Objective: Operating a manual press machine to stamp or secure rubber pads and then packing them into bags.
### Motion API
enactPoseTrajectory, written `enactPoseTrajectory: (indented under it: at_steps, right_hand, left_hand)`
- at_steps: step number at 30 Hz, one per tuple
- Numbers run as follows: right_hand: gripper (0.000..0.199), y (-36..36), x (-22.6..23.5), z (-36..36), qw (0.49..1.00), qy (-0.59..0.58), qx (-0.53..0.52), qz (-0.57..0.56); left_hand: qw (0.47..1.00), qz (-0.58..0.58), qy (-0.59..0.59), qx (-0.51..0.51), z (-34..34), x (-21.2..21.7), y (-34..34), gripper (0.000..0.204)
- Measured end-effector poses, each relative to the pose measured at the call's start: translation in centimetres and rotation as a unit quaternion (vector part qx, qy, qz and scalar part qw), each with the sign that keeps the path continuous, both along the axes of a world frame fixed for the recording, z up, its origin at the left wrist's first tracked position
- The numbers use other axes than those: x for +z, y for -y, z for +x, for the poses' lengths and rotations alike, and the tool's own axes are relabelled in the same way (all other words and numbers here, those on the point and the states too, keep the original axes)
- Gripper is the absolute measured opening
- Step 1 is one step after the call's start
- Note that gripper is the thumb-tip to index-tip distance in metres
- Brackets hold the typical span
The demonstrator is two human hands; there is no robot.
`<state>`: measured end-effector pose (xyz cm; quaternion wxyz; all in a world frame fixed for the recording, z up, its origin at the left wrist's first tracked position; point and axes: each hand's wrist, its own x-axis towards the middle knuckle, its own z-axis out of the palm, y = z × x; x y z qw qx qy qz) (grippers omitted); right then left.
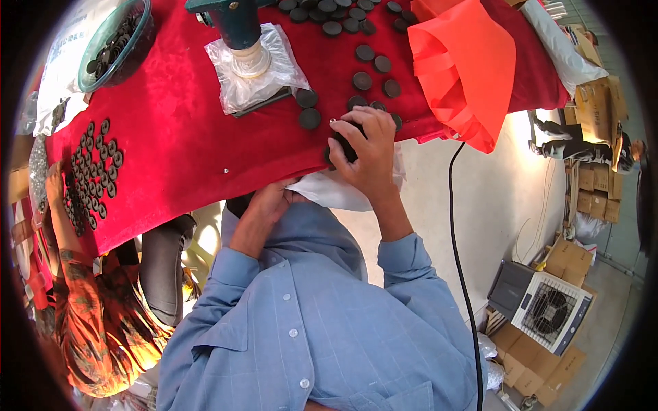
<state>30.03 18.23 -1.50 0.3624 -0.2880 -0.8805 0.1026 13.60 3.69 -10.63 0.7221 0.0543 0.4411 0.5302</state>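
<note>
My right hand [372, 152] is curled over black round discs [351, 140] at the table's front edge, its fingers bent around them. Below the edge my left hand [273, 203] pinches the rim of a white plastic bag [330, 190], which spreads over my lap and passes under my right hand. More black discs [362, 81] lie loose just beyond my right hand, some as a pair [308, 109] by the press. A dark green hand press [236, 24] stands on the red cloth [179, 137], its lower part wrapped in clear plastic.
At the left are many small black ring-like parts [103, 168], with a co-worker's hand [55, 181] beside them. A clear green bowl [144, 44] of black parts stands behind. An orange-red bag [462, 65] hangs over the right edge, near a black cable [454, 226]. A fan unit [552, 312] stands on the floor.
</note>
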Motion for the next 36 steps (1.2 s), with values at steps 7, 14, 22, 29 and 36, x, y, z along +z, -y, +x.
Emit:
enactPoseTrajectory:
  at_steps: [7, 14, 22, 29, 36]
  right_hand:
    - [0.038, 1.9, -1.8, 1.3, 0.995, -0.101, -0.018, -0.009]
    - [0.038, -5.4, 0.7, 1.3, 0.994, -0.09, -0.058, 0.006]
    - [0.048, -11.7, 0.5, -0.3, 0.994, 0.083, 0.067, -0.024]
    - [0.025, -6.8, 1.6, 1.2, 0.99, 0.059, 0.064, -0.108]
    - [0.027, -3.0, 1.9, 2.4, 0.994, 0.018, 0.024, -0.11]
  left_hand:
    - [0.999, 0.006, 0.035, 0.02, 0.0, 0.1, 0.0, 0.033]
    - [0.999, 0.001, 0.016, 0.036, -0.1, 0.3, 0.3, 0.032]
    - [1.0, -0.011, 0.004, 0.021, -0.2, 0.5, 0.1, 0.031]
    - [0.999, -0.006, 0.017, 0.032, -0.2, 0.1, 0.3, 0.033]
    - [0.999, 0.006, 0.029, 0.025, -0.3, -0.2, 0.3, 0.033]
